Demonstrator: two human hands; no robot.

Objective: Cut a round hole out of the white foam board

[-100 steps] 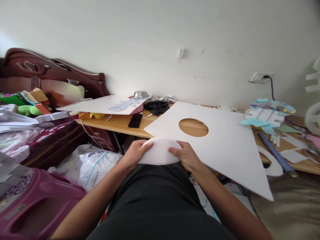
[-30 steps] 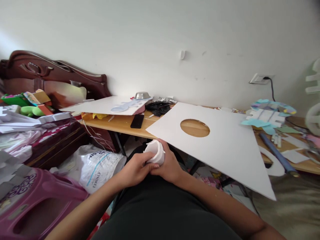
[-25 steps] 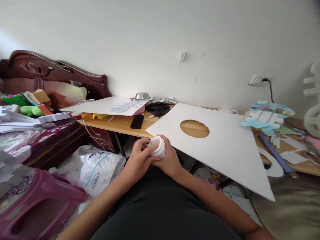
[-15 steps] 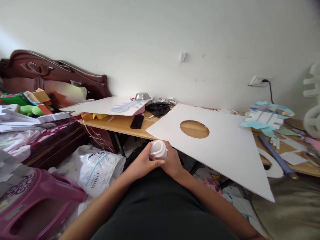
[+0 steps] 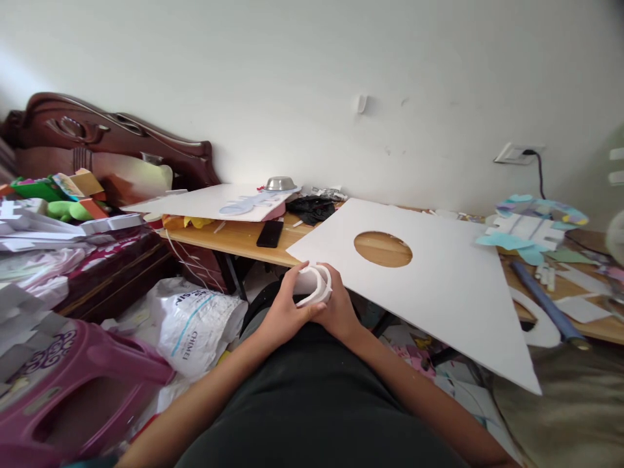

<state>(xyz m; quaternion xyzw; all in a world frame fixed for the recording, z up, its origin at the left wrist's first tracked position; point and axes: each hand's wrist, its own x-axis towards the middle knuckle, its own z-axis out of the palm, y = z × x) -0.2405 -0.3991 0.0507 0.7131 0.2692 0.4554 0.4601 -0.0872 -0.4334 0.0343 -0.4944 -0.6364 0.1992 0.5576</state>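
A white strip, curled into a loop with overlapping ends, looks like foam board or thick paper [image 5: 309, 282]. It sits between my two hands, just in front of my dark shirt. My left hand [image 5: 281, 311] is closed round its left side, thumb across the near lower edge. Fingers of my right hand [image 5: 340, 311] wrap its right side, partly hidden behind the loop. Just beyond the hands lies a large white board [image 5: 458, 279] with an oval hole cut in it, its near edge overhanging the wooden table [image 5: 221, 244].
A black phone [image 5: 270, 234], black plastic [image 5: 312, 209] and a metal bowl [image 5: 279, 183] lie left of the board. Right of it are a blue roll [image 5: 550, 302] and paper cutouts [image 5: 524, 233]. A white sack [image 5: 195, 331] and pink stool [image 5: 92, 383] stand at lower left.
The curled strip has spread into a wider loop, and its overlapping bands show more clearly. My hands have risen slightly, still gripping it. The view has shifted a little.
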